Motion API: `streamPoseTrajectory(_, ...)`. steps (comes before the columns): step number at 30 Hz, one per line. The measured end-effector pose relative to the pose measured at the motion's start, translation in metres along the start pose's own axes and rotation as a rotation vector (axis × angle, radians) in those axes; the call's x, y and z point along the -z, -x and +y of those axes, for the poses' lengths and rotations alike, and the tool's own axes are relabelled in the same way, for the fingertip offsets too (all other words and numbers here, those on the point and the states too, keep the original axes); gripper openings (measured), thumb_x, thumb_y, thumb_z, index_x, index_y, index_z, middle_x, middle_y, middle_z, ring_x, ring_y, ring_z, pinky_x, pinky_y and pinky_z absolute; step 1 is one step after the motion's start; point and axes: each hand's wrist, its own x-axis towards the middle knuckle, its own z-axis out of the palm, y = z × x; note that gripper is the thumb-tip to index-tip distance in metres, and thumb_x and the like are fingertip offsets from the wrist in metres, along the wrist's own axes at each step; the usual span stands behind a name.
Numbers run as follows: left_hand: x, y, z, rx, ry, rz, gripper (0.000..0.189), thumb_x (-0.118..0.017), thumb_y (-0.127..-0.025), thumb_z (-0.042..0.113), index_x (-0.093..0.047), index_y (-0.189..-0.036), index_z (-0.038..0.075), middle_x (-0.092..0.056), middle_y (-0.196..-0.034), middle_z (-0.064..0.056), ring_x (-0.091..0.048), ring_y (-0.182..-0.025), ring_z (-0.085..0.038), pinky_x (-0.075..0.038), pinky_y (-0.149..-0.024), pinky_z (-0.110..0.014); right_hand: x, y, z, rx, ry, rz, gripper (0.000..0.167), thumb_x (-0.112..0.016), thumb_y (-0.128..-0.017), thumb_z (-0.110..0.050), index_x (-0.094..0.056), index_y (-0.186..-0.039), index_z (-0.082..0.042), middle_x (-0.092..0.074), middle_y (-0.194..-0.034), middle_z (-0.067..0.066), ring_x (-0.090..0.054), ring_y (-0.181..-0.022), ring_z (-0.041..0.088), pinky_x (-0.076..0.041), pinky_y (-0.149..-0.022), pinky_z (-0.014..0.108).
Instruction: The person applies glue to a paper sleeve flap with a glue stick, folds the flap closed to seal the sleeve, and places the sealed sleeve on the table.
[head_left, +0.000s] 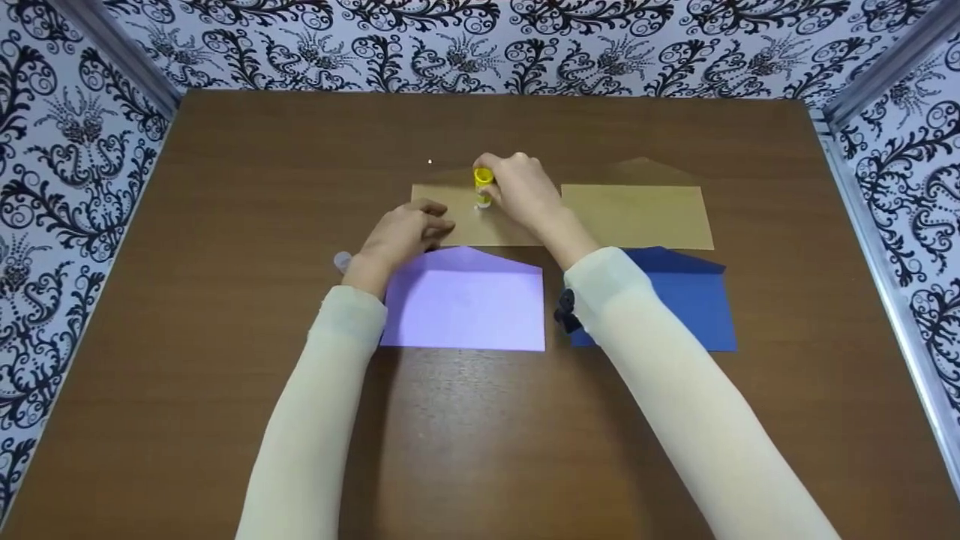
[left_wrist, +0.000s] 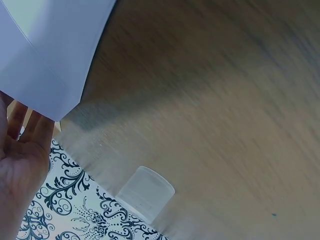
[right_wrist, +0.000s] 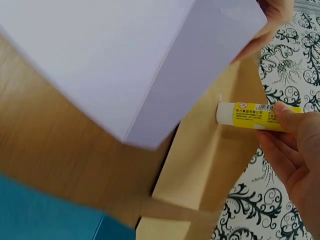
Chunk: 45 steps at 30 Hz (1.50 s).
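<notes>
My right hand (head_left: 521, 187) grips a yellow glue stick (right_wrist: 252, 116), its white end down against the left tan envelope (head_left: 495, 229). In the right wrist view, the thumb and fingers close around the yellow barrel. My left hand (head_left: 401, 234) rests at the left part of the same envelope, fingers spread and loosely bent, holding nothing. Just below lies a lilac envelope (head_left: 465, 307) with its pointed flap raised away from me; it overlaps the left fingers in the left wrist view. A translucent cap (left_wrist: 145, 195) lies on the table beside the left wrist.
A second tan envelope (head_left: 634, 217) lies to the right, its flap pointing away. Nearer to me is a blue envelope (head_left: 694, 307), partly hidden by the right sleeve (head_left: 637, 322). Patterned black-and-white panels (head_left: 450, 49) stand around the brown table (head_left: 225, 225).
</notes>
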Motion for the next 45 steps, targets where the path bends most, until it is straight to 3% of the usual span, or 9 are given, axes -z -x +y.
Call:
streamPoseTrajectory(8,0.000,-0.003,0.001,0.026,0.002,-0.013,0.030,-0.064,-0.098,0.021,-0.070,-0.128,0.021,-0.055,-0.147,-0.002,-0.051,-0.137,-0.027,-0.043,-0.113,-0.044,-0.001,-0.001,-0.010,0.020,-0.018,-0.050,0.034,-0.067,-0.096,-0.023,-0.064,-0.128,-0.014,-0.071,-0.116,0.014,-0.067,-0.105,0.035,-0.057,-0.094,0.044)
streamPoseTrajectory(16,0.003,-0.002,0.000,0.017,-0.017,-0.018,0.030,-0.063,-0.099,0.022,-0.069,-0.128,0.021,-0.055,-0.147,-0.002,-0.051,-0.137,-0.028,-0.043,-0.114,-0.044,0.008,0.002,-0.005,0.034,-0.008,-0.101,0.034,-0.068,-0.095,-0.021,-0.064,-0.127,-0.011,-0.070,-0.116,0.015,-0.066,-0.105,0.035,-0.056,-0.097,0.044)
streamPoseTrajectory(31,0.002,-0.001,0.002,0.024,-0.005,-0.022,0.031,-0.063,-0.098,0.021,-0.069,-0.129,0.021,-0.053,-0.148,-0.001,-0.050,-0.138,-0.026,-0.043,-0.114,-0.043,0.002,-0.003,-0.001,-0.027,0.015,-0.010,0.034,-0.067,-0.095,-0.026,-0.064,-0.126,-0.013,-0.072,-0.114,0.014,-0.068,-0.104,0.037,-0.057,-0.092,0.046)
streamPoseTrajectory(37,0.000,-0.001,0.001,0.058,0.029,-0.019,0.030,-0.062,-0.099,0.025,-0.069,-0.128,0.022,-0.054,-0.147,0.001,-0.050,-0.138,-0.025,-0.043,-0.114,-0.043,-0.003,-0.008,-0.010,-0.050,0.010,-0.048,0.034,-0.065,-0.097,-0.027,-0.062,-0.129,-0.016,-0.070,-0.116,0.013,-0.066,-0.105,0.035,-0.057,-0.091,0.045)
streamPoseTrajectory(45,0.000,-0.001,0.000,0.080,0.048,-0.023,0.031,-0.062,-0.099,0.025,-0.069,-0.129,0.023,-0.054,-0.148,0.001,-0.050,-0.138,-0.025,-0.042,-0.115,-0.043,-0.004,-0.005,-0.019,0.011,0.009,-0.089,0.034,-0.066,-0.096,-0.023,-0.063,-0.129,-0.014,-0.071,-0.114,0.013,-0.067,-0.103,0.033,-0.057,-0.092,0.041)
